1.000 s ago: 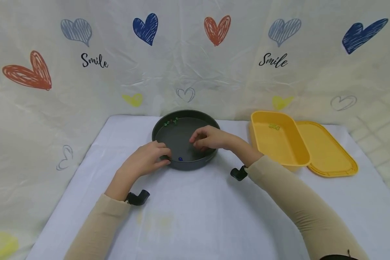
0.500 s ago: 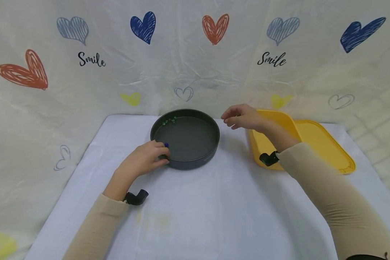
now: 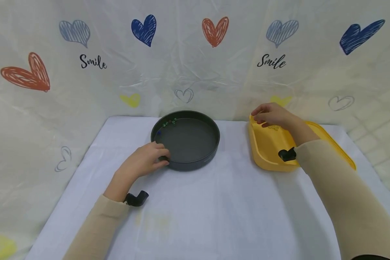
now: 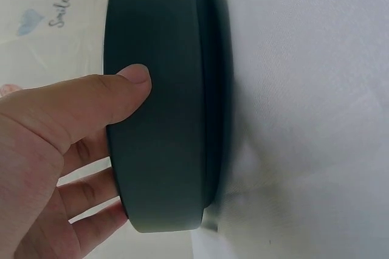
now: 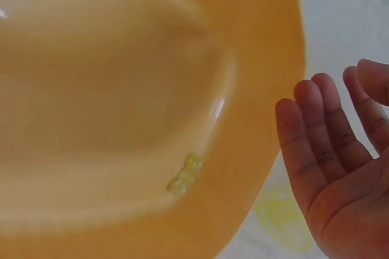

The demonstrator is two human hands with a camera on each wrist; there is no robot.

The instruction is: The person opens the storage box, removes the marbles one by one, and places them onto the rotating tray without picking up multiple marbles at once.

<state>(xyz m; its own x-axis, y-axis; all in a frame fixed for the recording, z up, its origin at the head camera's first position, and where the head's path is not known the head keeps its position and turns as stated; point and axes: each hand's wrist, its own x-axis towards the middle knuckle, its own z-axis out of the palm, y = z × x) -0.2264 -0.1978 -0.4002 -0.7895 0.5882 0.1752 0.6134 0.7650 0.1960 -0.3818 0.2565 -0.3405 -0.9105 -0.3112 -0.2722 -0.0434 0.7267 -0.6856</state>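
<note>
My left hand (image 3: 146, 157) holds the near-left rim of a round dark pan (image 3: 188, 167); in the left wrist view its thumb (image 4: 135, 82) lies on the outer wall, fingers behind the rim. Inside the pan, several small green beads (image 3: 169, 122) and a dark reddish one sit by the far-left wall, with a blue bead (image 3: 159, 133) near them. My right hand (image 3: 273, 115) is over the far-left corner of a yellow box (image 3: 258, 159), thumb and index tips close together; I cannot tell whether they pinch anything. Yellow-green beads (image 5: 185, 175) lie in the box corner.
A yellow lid (image 3: 331, 139) lies right of the box, partly hidden by the right forearm. Behind the white-covered table (image 3: 188, 209) hangs a pale sheet (image 3: 188, 65) printed with hearts. A dark wrist camera (image 3: 137, 198) is strapped to each wrist.
My right hand has left the pan and moved right to the yellow box. The blue bead has rolled from the pan's near side to its far-left side. My left hand has stayed at the rim.
</note>
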